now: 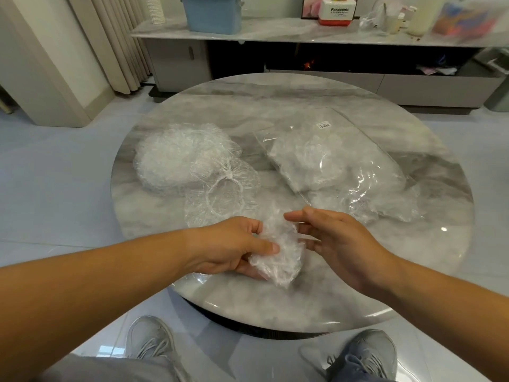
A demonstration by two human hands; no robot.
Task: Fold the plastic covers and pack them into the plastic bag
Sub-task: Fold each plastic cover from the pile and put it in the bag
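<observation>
Pinching a crumpled plastic cover (278,260) at 6 o'clock on the bench (275,100) is the left grip (234,244); the right grip (338,238) spreads wide just beside it. The plastic bag (330,161) lies at 2 o'clock.

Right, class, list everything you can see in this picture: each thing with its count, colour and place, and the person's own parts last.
round table: one, grey marble, centre.
pile of plastic covers: one, clear white, table's left.
loose plastic cover: one, clear, in front of the pile.
plastic bag: one, clear, labelled, table's right, covers inside.
crumpled plastic cover: one, clear, held over the table's near edge.
sideboard: one, grey marble top, behind the table.
blue tub: one, blue, on the sideboard.
Panasonic box: one, red and white, on the sideboard.
paper cups: one stack, white, sideboard's left end.
shoes: two, grey, on the floor.
left hand: one, grips the crumpled plastic cover.
right hand: one, fingers straight, beside that cover.
</observation>
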